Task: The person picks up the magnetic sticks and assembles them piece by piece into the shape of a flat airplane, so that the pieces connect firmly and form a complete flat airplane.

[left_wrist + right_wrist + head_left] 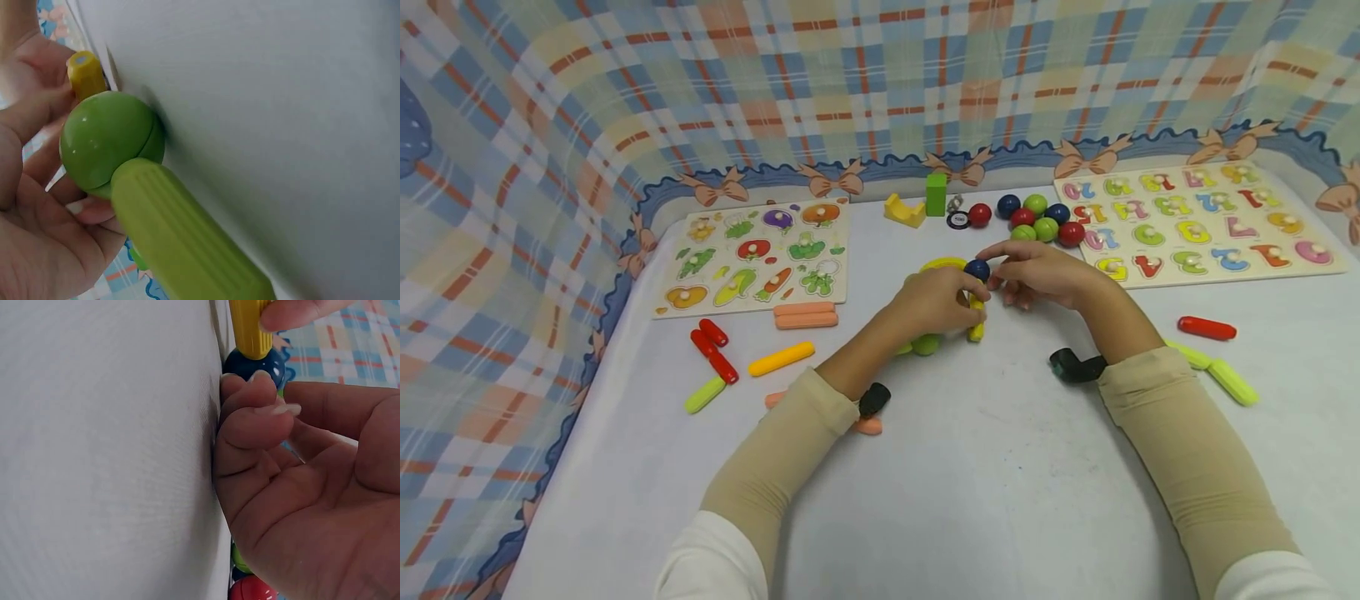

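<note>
The blue ball (977, 269) sits on the counter (970, 500) between the two hands, against one end of a yellow stick (976, 328). The left hand's (936, 300) grip pinches that stick; the right hand's (1037, 273) grip is bent about the ball, with fingertips and thumb on it. A yellow curve (943, 263) lies just beyond the left hand. Close to that hand, on the near side, a green ball (107, 140) touches a green stick (187, 234).

Beyond the right hand is a cluster of red, blue and green balls (1034, 221), then the number board (1168, 277). Left of the cluster stand a green block (936, 195) and a yellow block (905, 212). The vegetable board (841, 279) lies left, with pink sticks (806, 316), an orange stick (781, 358) and red sticks (723, 367) nearer. A plaid curtain (895, 67) hangs behind.
</note>
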The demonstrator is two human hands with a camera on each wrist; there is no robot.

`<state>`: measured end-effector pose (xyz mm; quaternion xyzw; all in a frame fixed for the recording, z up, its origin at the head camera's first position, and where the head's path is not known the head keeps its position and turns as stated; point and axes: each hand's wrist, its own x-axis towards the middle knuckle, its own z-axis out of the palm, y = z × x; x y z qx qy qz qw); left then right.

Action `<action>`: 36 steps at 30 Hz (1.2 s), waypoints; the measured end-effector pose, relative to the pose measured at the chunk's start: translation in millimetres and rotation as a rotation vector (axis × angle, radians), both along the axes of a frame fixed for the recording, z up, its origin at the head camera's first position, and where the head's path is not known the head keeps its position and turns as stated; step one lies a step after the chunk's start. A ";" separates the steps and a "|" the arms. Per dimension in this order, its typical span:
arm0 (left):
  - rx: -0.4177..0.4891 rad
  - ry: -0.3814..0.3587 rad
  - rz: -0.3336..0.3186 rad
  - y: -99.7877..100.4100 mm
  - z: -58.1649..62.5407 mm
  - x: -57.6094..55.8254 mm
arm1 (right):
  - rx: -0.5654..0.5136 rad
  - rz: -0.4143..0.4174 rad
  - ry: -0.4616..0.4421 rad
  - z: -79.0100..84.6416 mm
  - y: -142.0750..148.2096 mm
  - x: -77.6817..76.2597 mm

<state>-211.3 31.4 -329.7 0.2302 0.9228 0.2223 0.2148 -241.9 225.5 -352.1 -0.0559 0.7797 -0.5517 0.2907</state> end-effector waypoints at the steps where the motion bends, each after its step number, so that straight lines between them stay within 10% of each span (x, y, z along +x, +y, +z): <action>1: 0.003 -0.011 -0.014 -0.5 0.9 0.1 | 0.008 0.000 0.006 -0.7 0.2 -0.6; 16: -0.123 0.015 -0.240 3.3 5.6 0.2 | -0.024 0.001 0.009 0.6 1.7 1.4; 36: -0.253 0.035 -0.297 4.5 6.4 3.3 | -0.047 -0.001 -0.012 -0.7 2.2 -0.1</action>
